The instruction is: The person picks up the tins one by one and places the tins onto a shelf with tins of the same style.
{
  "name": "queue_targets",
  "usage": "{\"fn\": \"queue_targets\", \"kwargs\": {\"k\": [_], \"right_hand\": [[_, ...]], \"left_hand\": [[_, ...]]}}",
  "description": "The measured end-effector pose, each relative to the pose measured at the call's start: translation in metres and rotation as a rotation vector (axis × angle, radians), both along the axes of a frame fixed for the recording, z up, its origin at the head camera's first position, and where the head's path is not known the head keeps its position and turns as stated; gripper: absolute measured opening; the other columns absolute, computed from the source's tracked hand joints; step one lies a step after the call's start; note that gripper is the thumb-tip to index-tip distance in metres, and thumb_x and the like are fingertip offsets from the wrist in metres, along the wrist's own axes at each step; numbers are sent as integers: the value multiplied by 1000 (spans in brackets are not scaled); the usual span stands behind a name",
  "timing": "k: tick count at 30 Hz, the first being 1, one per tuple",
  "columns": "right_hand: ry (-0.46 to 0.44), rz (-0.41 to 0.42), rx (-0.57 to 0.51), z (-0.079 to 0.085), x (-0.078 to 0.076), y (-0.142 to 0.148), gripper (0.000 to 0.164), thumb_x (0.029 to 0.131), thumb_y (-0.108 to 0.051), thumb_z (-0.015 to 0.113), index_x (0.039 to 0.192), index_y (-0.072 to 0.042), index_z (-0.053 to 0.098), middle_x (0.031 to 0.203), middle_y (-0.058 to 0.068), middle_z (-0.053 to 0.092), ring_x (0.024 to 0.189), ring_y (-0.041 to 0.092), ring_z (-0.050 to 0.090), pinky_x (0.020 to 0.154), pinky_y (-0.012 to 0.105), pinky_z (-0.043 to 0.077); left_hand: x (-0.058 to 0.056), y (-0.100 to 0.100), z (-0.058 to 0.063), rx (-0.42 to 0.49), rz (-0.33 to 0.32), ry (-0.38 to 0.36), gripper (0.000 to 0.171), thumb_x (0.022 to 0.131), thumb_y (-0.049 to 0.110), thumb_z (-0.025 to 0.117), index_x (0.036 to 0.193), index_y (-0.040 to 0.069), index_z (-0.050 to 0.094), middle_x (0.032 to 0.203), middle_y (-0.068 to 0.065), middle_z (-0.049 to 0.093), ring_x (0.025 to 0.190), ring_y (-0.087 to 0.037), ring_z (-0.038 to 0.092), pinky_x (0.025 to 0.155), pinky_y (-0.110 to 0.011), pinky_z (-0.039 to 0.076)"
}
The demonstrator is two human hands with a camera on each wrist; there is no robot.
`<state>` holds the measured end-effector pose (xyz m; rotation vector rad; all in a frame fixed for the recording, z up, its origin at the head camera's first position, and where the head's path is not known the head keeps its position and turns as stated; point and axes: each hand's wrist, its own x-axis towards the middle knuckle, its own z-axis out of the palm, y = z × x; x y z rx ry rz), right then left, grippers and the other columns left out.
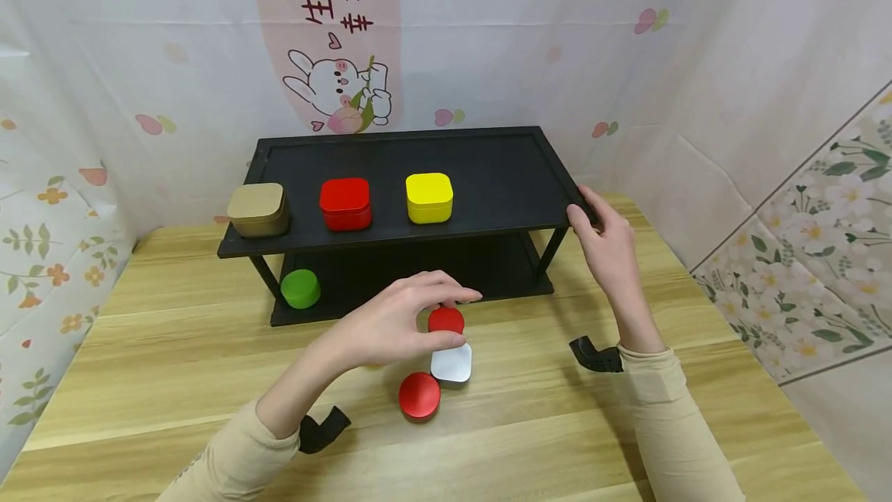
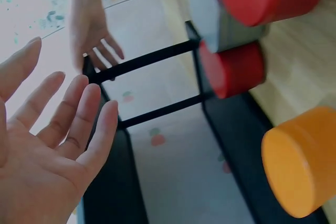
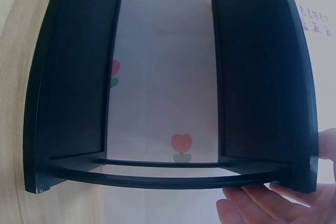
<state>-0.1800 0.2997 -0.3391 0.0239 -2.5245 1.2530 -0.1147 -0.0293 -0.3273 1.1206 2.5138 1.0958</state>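
My right hand (image 1: 609,242) holds the front right corner of a black two-tier shelf (image 1: 488,169), its thumb on top and fingers beneath the board. In the right wrist view, fingertips (image 3: 247,205) show under the upper tier. Fingers extended and holding nothing, my left hand (image 1: 397,320) hovers over a small group of tins. Around it are a red round tin (image 1: 446,321), a white square tin (image 1: 451,362) and another red round tin (image 1: 420,396). An orange round tin (image 2: 299,161) shows in the left wrist view, mostly hidden by the hand in the head view.
On the upper tier stand a beige tin (image 1: 258,210), a red square tin (image 1: 346,204) and a yellow square tin (image 1: 429,198). A green round tin (image 1: 300,289) sits at the left of the lower tier. A patterned cloth (image 1: 488,37) hangs behind the wooden table (image 1: 530,440).
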Motion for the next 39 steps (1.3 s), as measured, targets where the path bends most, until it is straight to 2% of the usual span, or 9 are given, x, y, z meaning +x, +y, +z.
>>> {"fn": "queue_targets", "kwargs": {"k": [7,14,24,39], "right_hand": [[7,-1,11,0,0,0,56,105,-52,48,156,-30,44,149,13,59,115,31,67,81,20,44],[3,1,-2,0,0,1,56,105,-52,49,156,-30,44,150,13,58,116,31,67,81,20,44],[-3,2,0,2,1,0,59,104,-53,49,157,-27,44,151,13,57,115,32,67,82,21,44],[-1,3,-5,3,1,-1,57,105,-52,49,156,-28,45,152,12,56,119,34,67,82,19,44]], "left_hand": [[3,3,-17,-119,32,-35,47,92,27,75,138,21,65,128,1,66,117,-18,59,94,-37,56],[6,4,-32,-151,28,-38,46,91,26,76,135,19,68,127,-1,66,116,-21,59,93,-37,55],[8,8,-44,-205,39,-34,48,88,29,80,133,20,69,124,-2,64,112,-14,53,89,-34,54],[9,16,-55,-240,39,-18,52,83,31,85,132,20,70,126,0,60,113,-18,53,84,-31,53]]}}
